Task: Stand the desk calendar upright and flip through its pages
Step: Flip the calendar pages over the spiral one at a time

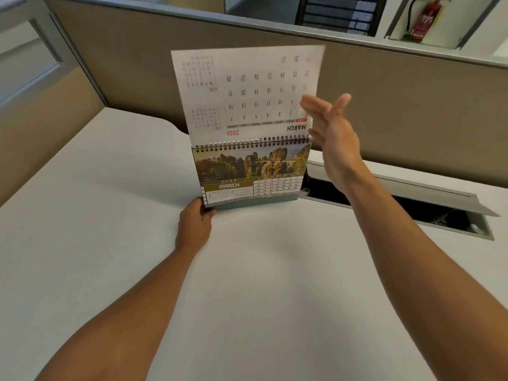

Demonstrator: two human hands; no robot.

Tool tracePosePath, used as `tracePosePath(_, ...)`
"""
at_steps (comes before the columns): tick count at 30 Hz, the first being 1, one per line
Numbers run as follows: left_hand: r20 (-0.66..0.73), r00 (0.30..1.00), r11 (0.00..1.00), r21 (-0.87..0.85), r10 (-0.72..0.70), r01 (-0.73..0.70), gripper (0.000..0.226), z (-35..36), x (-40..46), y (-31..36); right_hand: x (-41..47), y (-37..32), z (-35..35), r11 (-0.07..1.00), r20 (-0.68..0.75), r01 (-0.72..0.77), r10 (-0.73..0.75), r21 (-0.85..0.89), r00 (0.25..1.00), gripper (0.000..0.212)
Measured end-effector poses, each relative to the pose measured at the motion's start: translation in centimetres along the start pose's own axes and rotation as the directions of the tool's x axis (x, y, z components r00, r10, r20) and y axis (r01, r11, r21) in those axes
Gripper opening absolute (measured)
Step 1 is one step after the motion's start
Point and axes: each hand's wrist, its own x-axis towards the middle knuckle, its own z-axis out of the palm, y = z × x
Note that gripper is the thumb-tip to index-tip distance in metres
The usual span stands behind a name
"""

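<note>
The desk calendar (pixel 251 174) stands upright on the white desk (pixel 110 215), its spiral binding on top. The front page shows a rock landscape photo and "MARCH". One white page (pixel 247 89) is flipped up above the binding, its March grid upside down and slightly blurred. My left hand (pixel 193 225) grips the calendar's lower left corner at the base. My right hand (pixel 331 136) is raised beside the lifted page's right edge, fingers spread, touching or just off the page edge; I cannot tell which.
A beige partition wall (pixel 384 86) runs behind the desk. An open cable tray with a raised grey lid (pixel 412 193) lies to the right of the calendar. A red fire extinguisher (pixel 424 19) hangs beyond the partition, top right.
</note>
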Motion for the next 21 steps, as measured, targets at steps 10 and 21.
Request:
tracePosePath(10, -0.001, 1.000, 1.000, 0.018, -0.002, 0.002, 0.031, 0.1, 0.0, -0.2, -3.9, 9.6, 1.4, 0.940, -0.409, -0.305, 0.221, -0.153, 0.885, 0.041)
tracePosePath(21, 0.004, 1.000, 1.000, 0.025, -0.010, 0.010, 0.033, 0.1, 0.0, -0.1, -5.3, 12.3, 1.5, 0.908, -0.437, -0.287, 0.134, -0.304, 0.889, 0.029)
